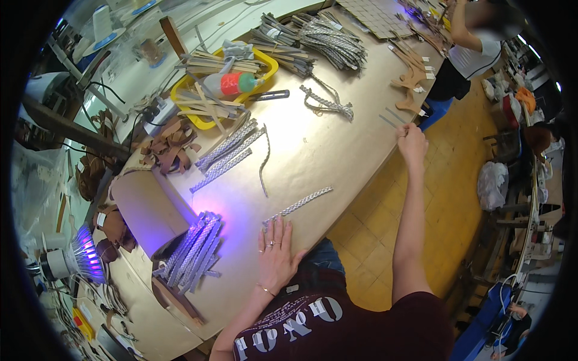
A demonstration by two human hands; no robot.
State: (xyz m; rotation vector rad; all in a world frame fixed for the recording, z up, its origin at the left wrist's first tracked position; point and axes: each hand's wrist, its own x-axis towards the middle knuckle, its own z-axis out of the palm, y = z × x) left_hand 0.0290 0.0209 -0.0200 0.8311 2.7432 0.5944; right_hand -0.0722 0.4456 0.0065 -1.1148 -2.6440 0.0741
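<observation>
My left hand (276, 256) lies flat on the brown-covered table, fingers stretched out. Its fingertips touch or nearly touch the near end of a grey braided strip (306, 200). Over at the table's right edge, my right hand (413, 144) has its fingers pinched together at the ends of two thin grey strips (394, 115). It appears to grip one of them; the fingertips are small in view. Further left lie a few flat braided strips (224, 157) and a thin dark cord (264, 161).
A bundle of braided strips (194, 249) lies beside a curved brown board (147, 207) and a purple-lit lamp (84, 257). A yellow tray (270, 63) holds strips and a green-capped bottle (232, 84). Braided bundles (331, 42) lie at the back; another person (472, 57) stands far right.
</observation>
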